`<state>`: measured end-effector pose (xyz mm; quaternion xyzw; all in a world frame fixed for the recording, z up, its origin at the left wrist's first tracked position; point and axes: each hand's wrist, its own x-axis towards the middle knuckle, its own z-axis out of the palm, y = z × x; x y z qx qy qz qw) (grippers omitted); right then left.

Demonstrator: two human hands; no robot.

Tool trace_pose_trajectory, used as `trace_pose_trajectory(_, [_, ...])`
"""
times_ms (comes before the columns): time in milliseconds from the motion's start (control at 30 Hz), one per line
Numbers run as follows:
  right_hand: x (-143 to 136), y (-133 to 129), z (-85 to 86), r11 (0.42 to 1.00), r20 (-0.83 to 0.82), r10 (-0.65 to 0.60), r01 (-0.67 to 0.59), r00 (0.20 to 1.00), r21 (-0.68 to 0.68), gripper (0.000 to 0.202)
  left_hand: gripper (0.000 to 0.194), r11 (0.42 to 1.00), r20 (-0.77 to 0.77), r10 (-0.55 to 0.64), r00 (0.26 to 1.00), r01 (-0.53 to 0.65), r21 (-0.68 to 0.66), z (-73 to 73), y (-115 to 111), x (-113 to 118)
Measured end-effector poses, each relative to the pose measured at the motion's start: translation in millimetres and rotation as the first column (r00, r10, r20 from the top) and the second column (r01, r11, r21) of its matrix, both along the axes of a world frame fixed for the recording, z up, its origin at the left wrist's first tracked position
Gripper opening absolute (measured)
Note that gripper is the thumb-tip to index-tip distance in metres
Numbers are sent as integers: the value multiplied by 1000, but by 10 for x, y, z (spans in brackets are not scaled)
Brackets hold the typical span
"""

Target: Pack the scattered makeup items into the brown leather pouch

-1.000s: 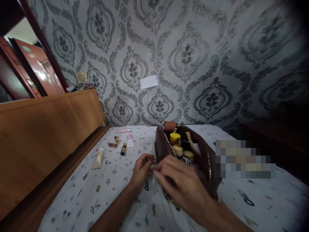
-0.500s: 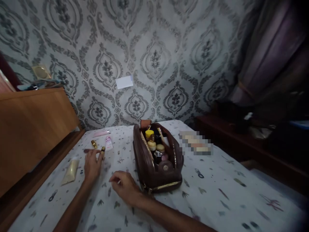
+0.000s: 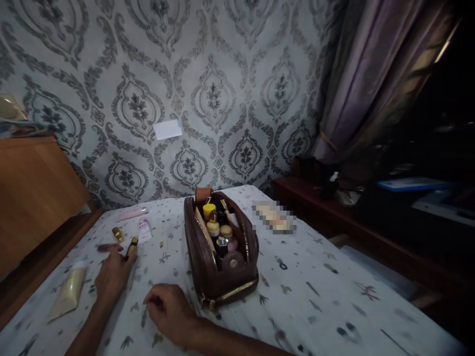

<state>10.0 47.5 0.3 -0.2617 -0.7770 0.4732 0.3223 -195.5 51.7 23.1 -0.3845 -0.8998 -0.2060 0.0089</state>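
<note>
On the patterned white cloth, my left hand (image 3: 113,272) has its fingers at a small gold and black tube (image 3: 132,245) and beside a dark slim item (image 3: 110,247); whether it grips either is unclear. My right hand (image 3: 168,309) rests with curled fingers left of the brown bag, and what it holds, if anything, is hidden. The brown bag (image 3: 222,277) stands unzipped, with a yellow-lidded jar (image 3: 209,211), cream-lidded jars and bottles inside. A gold cap-like item (image 3: 118,234), a pink and white tube (image 3: 145,229) and a cream tube (image 3: 69,291) lie at the left.
A pink flat item (image 3: 131,213) lies near the far left edge of the cloth (image 3: 304,306). Right of the bag is a pixelated item (image 3: 274,217). A wooden cabinet (image 3: 40,198) stands left, a dark red ledge (image 3: 308,198) right, and a patterned wall behind.
The view has turned to the right, so everything appears further left. Both hands keep nearly the same places beside the tubes and the bag.
</note>
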Motion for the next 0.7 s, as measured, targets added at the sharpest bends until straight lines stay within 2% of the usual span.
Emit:
trace_pose_trajectory(100, [-7, -7, -5, 1000, 14, 3, -3, 1000, -4, 28, 53, 1000, 7, -14, 1000, 14, -4, -26, 12, -50])
trace_pose_trajectory(300, [11, -3, 20, 999, 24, -1, 1, 1000, -36, 27, 55, 996, 50, -34, 998, 30, 79, -75, -16, -141])
trace_pose_trajectory(467, [24, 33, 10, 998, -3, -5, 5, 1000, -63, 24, 49, 989, 103, -58, 993, 43, 142, -94, -84, -109])
trace_pose_trajectory(567, [33, 54, 25, 995, -45, 30, -34, 999, -98, 18, 42, 969, 162, -89, 983, 48, 241, -81, -152, -46])
trace_pose_trajectory(633, [17, 82, 40, 991, -57, 64, -70, 996, -111, 15, 37, 931, 244, -134, 960, 38, 362, -69, -196, -16])
trace_pose_trajectory(700, [-32, 125, 49, 988, -52, 79, -85, 996, -127, 13, 39, 864, 435, -225, 872, -28, 502, -62, -234, 4])
